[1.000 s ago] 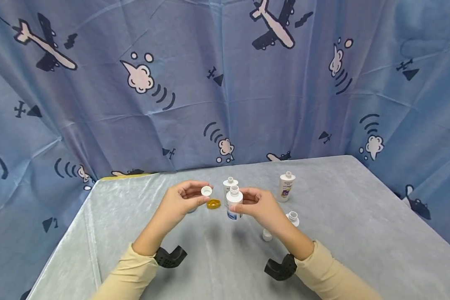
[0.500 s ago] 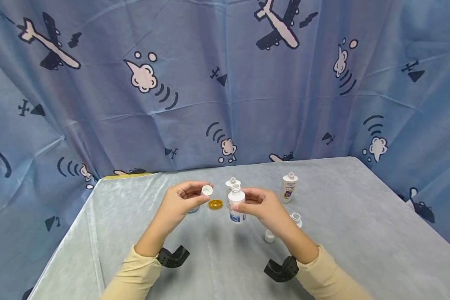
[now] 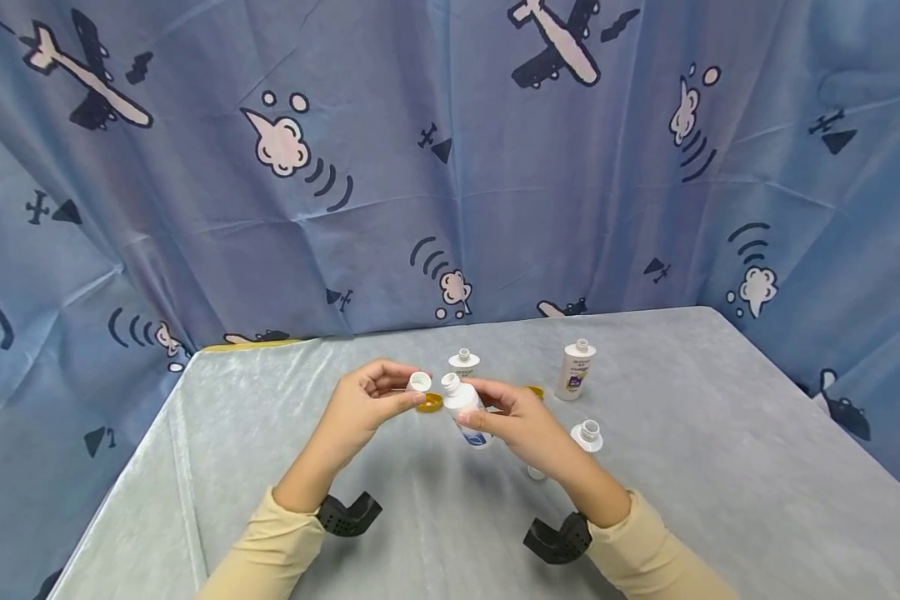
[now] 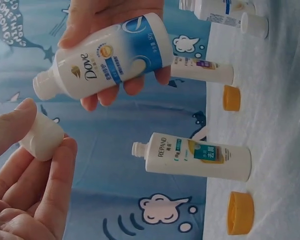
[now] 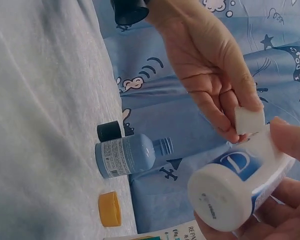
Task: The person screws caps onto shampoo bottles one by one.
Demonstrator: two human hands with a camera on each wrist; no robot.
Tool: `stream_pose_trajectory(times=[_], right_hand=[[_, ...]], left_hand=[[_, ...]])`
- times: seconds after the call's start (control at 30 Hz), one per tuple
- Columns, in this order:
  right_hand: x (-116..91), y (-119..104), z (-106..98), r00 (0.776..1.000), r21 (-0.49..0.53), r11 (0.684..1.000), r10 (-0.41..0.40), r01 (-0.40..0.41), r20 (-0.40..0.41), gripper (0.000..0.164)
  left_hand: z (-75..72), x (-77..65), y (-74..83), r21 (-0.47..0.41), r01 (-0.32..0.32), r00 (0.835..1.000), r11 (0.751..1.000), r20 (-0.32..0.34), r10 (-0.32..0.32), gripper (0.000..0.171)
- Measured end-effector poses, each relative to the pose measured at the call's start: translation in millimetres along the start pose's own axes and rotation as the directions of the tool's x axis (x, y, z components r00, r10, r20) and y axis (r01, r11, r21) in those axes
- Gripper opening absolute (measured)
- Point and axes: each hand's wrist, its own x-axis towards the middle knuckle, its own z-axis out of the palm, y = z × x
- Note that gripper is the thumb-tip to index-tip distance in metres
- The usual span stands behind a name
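My left hand (image 3: pixel 356 412) pinches a small white cap (image 3: pixel 420 382) between thumb and fingertips, its hollow side showing in the head view. Close to its right, my right hand (image 3: pixel 521 421) grips a white Dove bottle (image 4: pixel 112 57) with a blue label. The bottle has no cap on it and leans over, its neck (image 4: pixel 46 85) pointing toward the cap. A small gap separates neck and cap in the left wrist view. Both are held above the table. My right fingers wrap the bottle's body in the right wrist view, where its round base (image 5: pixel 220 197) faces the camera.
Uncapped on the table stand a Repand bottle (image 4: pixel 197 157), a purple-labelled white bottle (image 3: pixel 574 372), a white bottle (image 3: pixel 587 435) and a blue bottle (image 5: pixel 125 156). Loose caps lie among them: yellow ones (image 4: pixel 240 213), a dark one (image 5: pixel 109 131) and a white one (image 4: pixel 254 25). A patterned curtain (image 3: pixel 375 167) hangs behind.
The Dove bottle has gone from nearly upright to tilted, its neck swinging left toward the cap. My left hand has brought the cap slightly right, narrowing the gap.
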Motion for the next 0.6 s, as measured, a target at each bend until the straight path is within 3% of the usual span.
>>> stream_pose_trajectory(times=[0.17, 0.4, 0.6], right_hand=[[-0.8, -1.2, 0.5, 1.0, -0.016, 0.999, -0.03, 0.029, -0.002, 0.049], [-2.4, -6.5, 1.0, 0.994, -0.022, 0.999, 0.042, -0.044, -0.105, 0.047], [-2.5, -6.1, 0.9, 0.995, -0.046, 0.999, 0.004, -0.008, -0.102, 0.046]], left_hand=[[1.3, -1.2, 1.4, 0.022, -0.026, 1.0, 0.999, 0.0, 0.026, 0.034], [2.9, -3.7, 3.6, 0.002, -0.021, 1.0, 1.0, -0.011, 0.021, 0.034], [3.9, -5.2, 5.7, -0.006, -0.024, 1.0, 1.0, -0.02, 0.024, 0.036]])
